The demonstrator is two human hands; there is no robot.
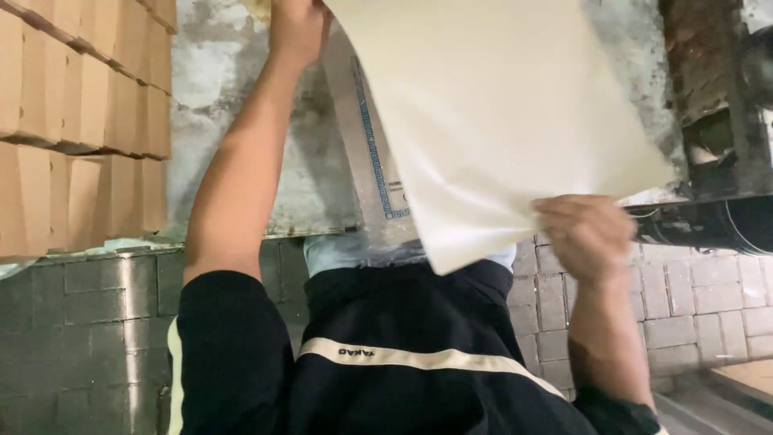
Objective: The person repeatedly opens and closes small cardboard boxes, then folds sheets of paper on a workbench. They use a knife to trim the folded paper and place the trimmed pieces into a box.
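Brick floor, stacked boxes (80, 121) behind; both hands, left hand (296, 28) and right hand (588, 235), fingers pinching cream sheet (499, 113).

A warehouse-like workshop: stacked cardboard boxes (80, 121), paved brick floor (708, 298).

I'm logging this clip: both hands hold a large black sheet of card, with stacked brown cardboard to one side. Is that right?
Not quite: the head view shows the large sheet of card is cream-white, not black. Both hands do hold it, the left hand at its upper edge and the right hand at its lower edge, with stacked brown cardboard to one side.
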